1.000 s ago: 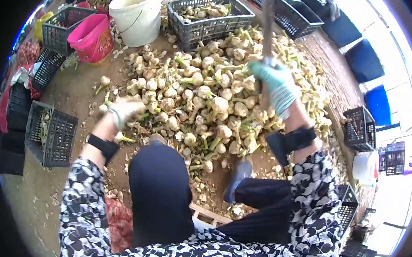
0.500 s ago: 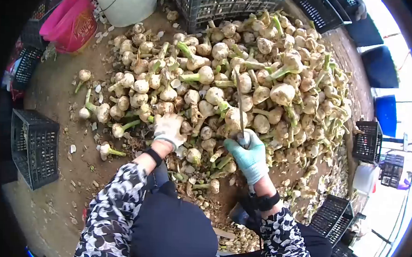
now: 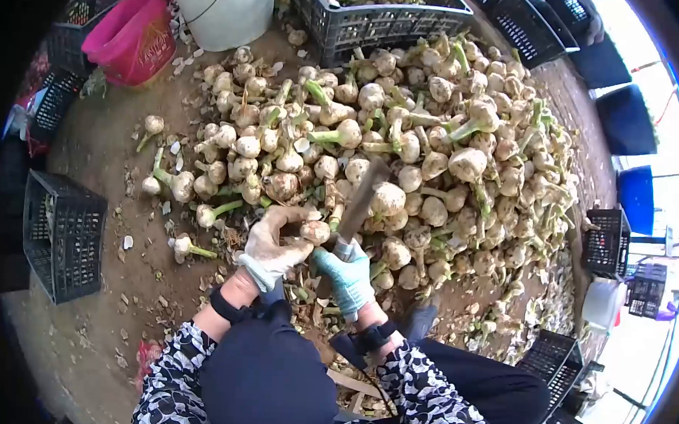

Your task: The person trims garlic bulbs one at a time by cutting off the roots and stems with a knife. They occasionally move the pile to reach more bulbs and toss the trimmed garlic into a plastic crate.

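Note:
My left hand (image 3: 271, 247), in a whitish glove, holds a garlic bulb (image 3: 315, 232) between thumb and fingers. Close beside it, my right hand (image 3: 346, 277) in a pale green glove grips a knife (image 3: 361, 203), its blade tilted up and away from me, slightly blurred. The knife's handle is mostly hidden in the glove. Both hands are at the near edge of a large heap of garlic (image 3: 432, 167), whose bulbs are soil-stained and many of which carry green stems. A few loose bulbs, such as a stemmed garlic bulb (image 3: 190, 248), lie on the ground at the left.
A black crate (image 3: 64, 238) stands at the left. Behind the heap are a slatted crate (image 3: 385, 28) holding garlic, a white bucket (image 3: 223, 14) and a pink bucket (image 3: 138, 40). More crates line the right, including one crate (image 3: 607, 240). Peelings and stem scraps litter the ground.
My left hand has lifted a garlic bulb from the heap's edge. My right hand has moved left and nearer to me with the knife, bringing the hands together.

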